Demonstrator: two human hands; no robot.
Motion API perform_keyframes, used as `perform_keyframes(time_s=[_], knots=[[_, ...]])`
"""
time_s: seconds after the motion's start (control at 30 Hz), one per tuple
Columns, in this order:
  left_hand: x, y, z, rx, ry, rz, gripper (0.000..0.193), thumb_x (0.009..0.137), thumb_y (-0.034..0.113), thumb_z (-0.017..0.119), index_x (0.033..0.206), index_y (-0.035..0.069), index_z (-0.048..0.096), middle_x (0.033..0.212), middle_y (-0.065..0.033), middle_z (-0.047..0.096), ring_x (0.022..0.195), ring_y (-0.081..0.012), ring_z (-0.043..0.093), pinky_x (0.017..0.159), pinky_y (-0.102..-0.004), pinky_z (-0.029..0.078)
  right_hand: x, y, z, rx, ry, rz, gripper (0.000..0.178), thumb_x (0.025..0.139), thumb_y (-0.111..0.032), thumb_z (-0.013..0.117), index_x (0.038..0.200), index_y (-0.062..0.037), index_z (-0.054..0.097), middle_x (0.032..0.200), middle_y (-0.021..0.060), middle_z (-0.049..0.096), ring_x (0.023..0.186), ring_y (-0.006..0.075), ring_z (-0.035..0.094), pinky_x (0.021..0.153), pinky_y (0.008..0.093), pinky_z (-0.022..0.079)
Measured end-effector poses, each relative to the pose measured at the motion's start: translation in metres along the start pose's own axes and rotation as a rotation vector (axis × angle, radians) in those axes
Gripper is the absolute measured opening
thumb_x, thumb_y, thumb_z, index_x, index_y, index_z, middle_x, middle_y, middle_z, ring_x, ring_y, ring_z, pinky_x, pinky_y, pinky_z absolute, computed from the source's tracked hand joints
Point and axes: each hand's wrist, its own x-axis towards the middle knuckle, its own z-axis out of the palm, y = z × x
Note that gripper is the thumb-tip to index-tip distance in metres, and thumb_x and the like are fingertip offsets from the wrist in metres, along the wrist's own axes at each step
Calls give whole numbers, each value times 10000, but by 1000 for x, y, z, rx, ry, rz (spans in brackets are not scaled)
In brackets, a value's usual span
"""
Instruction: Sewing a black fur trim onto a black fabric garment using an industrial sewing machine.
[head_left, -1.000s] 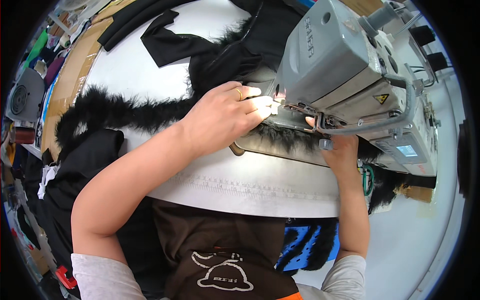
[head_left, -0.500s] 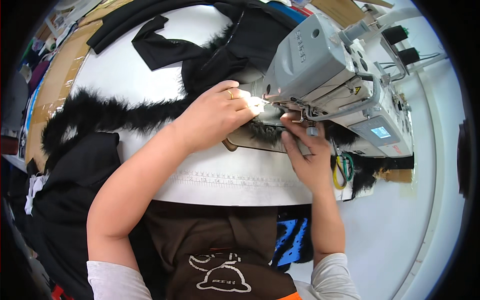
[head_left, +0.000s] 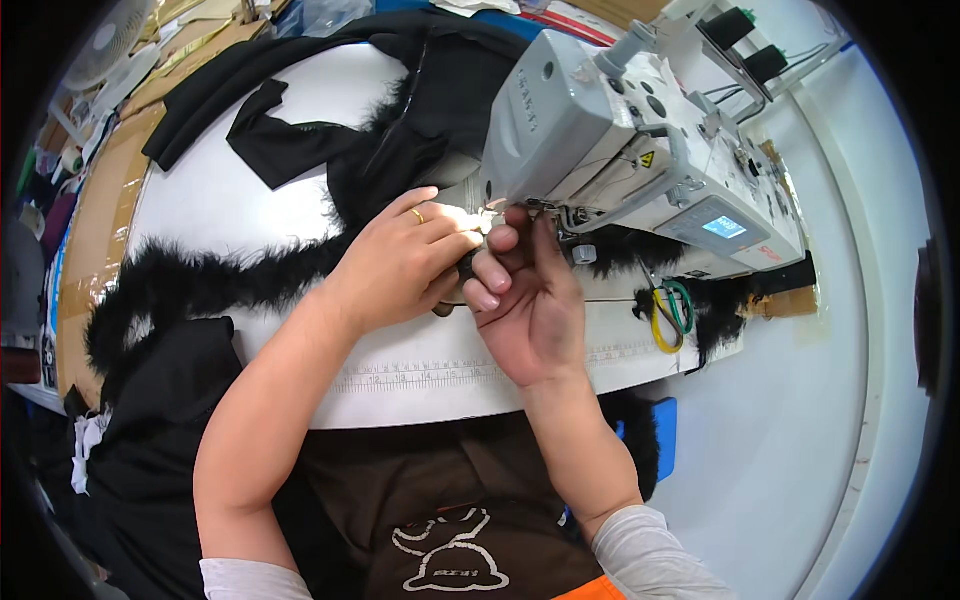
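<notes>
The grey and white sewing machine (head_left: 548,112) stands on the white table, its lamp lighting the needle area brightly. My left hand (head_left: 405,262), with a ring on one finger, reaches to the left of the needle, fingertips bent together in the glare. Whatever they pinch is washed out. Turned palm up, my right hand (head_left: 532,305) is just under the machine head, its fingers curled and fingertips up by the presser foot. What those fingertips grip is hidden. Black feather trim (head_left: 225,278) runs leftward from beneath my left hand. Beyond it lies a black garment (head_left: 450,95).
Yellow- and green-handled scissors (head_left: 668,318) lie right of my right hand, beside more black fluff (head_left: 715,310). A printed ruler scale (head_left: 400,376) runs along the table's near edge. Black cloth (head_left: 170,385) hangs at the left. Black thread cones (head_left: 745,45) stand behind the machine.
My right hand has moved left from the right side of the presser foot and turned palm up, fingers curled. My left hand stays by the needle. The whole view has shifted slightly.
</notes>
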Motion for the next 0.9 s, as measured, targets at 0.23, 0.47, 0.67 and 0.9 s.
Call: perform_keyframes(time_s=[0.23, 0.47, 0.67, 0.9], knots=[[5, 4, -2, 33, -37, 16, 294, 772, 98, 740, 1063, 94, 697, 991, -43, 677, 1055, -244, 656, 1146, -455, 436, 3, -7, -4, 251, -81, 96, 241, 1077, -285, 557, 1078, -79, 683, 864, 9, 652, 684, 125, 519, 599, 284, 422], [16, 13, -7, 17, 213, 40, 343, 765, 2, 720, 1105, 42, 701, 1002, -80, 708, 963, -284, 673, 997, -431, 519, -12, -2, -16, 134, -60, 127, 236, 1059, -284, 588, 1017, -79, 697, 834, -3, 628, 647, 100, 490, 531, 248, 405], [19, 34, -11, -103, 354, -112, 213, 864, -50, 677, 1073, -10, 697, 912, -122, 699, 842, -309, 672, 803, -391, 520, -6, -7, -2, 285, -78, 141, 228, 1077, -294, 589, 1127, -91, 682, 895, -18, 697, 686, 95, 541, 591, 259, 431], [-5, 46, -21, -181, 273, -320, 204, 902, -60, 655, 1091, -3, 703, 876, -111, 701, 826, -284, 676, 811, -366, 518, 1, -5, 2, 436, -76, 149, 211, 1086, -218, 542, 1144, -58, 668, 921, 9, 663, 671, 108, 523, 538, 250, 410]])
